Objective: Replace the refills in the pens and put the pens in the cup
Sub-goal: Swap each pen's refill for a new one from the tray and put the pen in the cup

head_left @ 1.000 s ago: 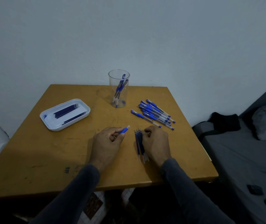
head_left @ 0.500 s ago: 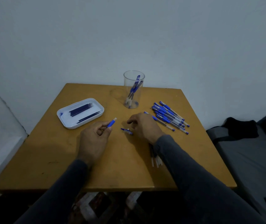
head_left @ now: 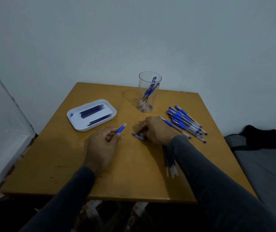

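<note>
On the square, scuffed ochre wooden table (head_left: 53, 164), the head view shows the right hand (head_left: 155, 129) now resting near the table's middle, having left the loose bundle of thin dark-blue refills (head_left: 169, 160) it covered a second ago; these lie exposed beside the right sleeve, their pale ends pointing toward the near edge. Its curled fingertips pinch a small blue pointed pen piece (head_left: 138, 136) that lies on the wood. The left hand (head_left: 103, 144) has barely changed: thumb and curled fingers pinch a blue-gripped pen barrel (head_left: 121, 128), its pale end angled up toward the far right. At the far edge stands the tall clear plastic cup (head_left: 149, 76), a few blue pens leaning inside. Right of it, a fanned heap of clear-barrelled blue-capped pens (head_left: 186, 122) lies flat. To the far left, a rounded white plastic tray (head_left: 77, 126) holds more dark refills.
</note>
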### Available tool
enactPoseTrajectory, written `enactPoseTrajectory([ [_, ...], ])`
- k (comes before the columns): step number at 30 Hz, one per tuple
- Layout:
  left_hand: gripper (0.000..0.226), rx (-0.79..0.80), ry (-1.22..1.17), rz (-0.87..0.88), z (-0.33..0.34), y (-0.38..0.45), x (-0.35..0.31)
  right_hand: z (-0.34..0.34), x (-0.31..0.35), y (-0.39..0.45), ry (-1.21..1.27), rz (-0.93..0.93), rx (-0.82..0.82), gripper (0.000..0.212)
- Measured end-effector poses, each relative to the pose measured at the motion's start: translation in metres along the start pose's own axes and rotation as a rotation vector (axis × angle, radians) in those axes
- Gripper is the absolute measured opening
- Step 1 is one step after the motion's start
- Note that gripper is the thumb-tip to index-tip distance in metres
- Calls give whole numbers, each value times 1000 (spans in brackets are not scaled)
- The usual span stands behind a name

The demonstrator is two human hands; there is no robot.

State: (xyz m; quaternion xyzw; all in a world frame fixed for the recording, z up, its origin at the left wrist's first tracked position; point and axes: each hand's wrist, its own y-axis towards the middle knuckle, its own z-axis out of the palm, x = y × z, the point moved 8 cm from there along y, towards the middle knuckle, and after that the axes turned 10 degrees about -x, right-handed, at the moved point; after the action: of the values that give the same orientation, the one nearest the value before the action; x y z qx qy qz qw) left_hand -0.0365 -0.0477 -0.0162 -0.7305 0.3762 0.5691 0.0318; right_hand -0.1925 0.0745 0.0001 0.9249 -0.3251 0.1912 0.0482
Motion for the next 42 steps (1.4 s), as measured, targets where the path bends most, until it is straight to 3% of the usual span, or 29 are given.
enactPoseTrajectory([
  [10,28,-13,2,-28,-6,4,0,-6,7,6,78,23,-97,21],
  [20,27,-228,65,59,-93,44,23,1,103,58,39,-164,-249,22],
  [28,28,-254,186,-68,-130,60,69,35,149,108,-141,-170,-55,27],
  [42,26,-249,181,-52,-134,55,77,52,159,125,-210,-248,147,19],
])
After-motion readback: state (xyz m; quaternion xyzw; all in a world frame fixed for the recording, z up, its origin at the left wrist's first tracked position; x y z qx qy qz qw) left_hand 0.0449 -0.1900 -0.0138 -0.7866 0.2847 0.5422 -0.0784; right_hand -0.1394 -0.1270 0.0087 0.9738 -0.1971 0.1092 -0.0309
